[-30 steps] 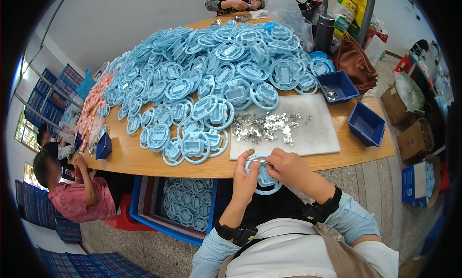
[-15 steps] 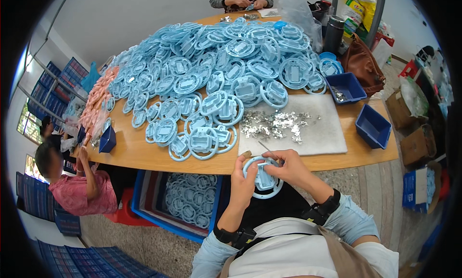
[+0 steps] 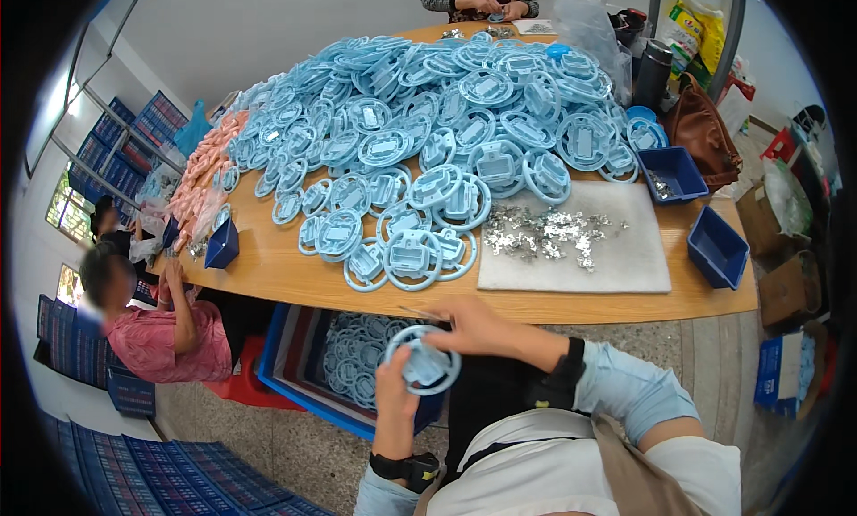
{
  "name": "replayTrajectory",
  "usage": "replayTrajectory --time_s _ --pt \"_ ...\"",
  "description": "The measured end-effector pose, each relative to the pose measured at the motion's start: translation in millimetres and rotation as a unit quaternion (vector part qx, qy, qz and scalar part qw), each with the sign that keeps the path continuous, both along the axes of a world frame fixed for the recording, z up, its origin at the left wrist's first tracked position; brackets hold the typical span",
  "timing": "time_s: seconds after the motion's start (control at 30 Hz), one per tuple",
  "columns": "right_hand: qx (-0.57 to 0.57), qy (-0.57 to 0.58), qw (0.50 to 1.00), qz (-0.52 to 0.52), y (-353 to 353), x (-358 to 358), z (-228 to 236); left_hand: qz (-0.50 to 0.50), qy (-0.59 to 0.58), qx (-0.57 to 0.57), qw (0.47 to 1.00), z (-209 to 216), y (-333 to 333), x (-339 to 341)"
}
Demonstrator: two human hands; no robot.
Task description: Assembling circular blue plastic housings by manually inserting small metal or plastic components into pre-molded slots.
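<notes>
A light blue plastic toy steering wheel [image 3: 430, 366] is held in front of me, over the near edge of the table. My left hand [image 3: 395, 393] grips it by its left side, thumb on the front. My right hand [image 3: 486, 327] reaches across to its upper edge, closed around a thin metal tool [image 3: 418, 312] whose end points left. The right fingers are partly blurred, and whether they also touch the wheel I cannot tell. Below and left stands a blue-rimmed bin [image 3: 275, 382] with many similar wheels inside.
A big heap of blue wheels [image 3: 384, 145] covers the wooden table [image 3: 571, 308]. Small metal pieces [image 3: 544, 232] lie on a white pad [image 3: 625, 270]. Blue trays [image 3: 717, 248], a brown bag [image 3: 701, 128] and a dark flask [image 3: 653, 72] stand right. Other people work left and opposite.
Both hands have moved left and lower with the wheel, toward the bin. My right hand has shifted to the wheel's upper edge, and the view has turned slightly.
</notes>
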State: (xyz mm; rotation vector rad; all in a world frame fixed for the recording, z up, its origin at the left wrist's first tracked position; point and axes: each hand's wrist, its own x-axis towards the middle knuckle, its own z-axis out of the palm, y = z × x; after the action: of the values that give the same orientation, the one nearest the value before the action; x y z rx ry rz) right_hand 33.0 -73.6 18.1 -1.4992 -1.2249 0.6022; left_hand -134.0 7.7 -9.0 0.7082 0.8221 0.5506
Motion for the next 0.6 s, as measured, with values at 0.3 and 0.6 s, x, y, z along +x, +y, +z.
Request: replayTrajectory --time_s 0.3,0.6 --pt "-0.079 -0.217 0.959 -0.164 76.6 60.5 -9.1 0.178 0.184 0.165 0.952 -49.5 63.0 -53.3" --pt "0.014 0.166 0.972 -0.167 59.5 49.2 -10.0 -0.059 -0.097 0.116 0.987 20.4 24.0 48.2"
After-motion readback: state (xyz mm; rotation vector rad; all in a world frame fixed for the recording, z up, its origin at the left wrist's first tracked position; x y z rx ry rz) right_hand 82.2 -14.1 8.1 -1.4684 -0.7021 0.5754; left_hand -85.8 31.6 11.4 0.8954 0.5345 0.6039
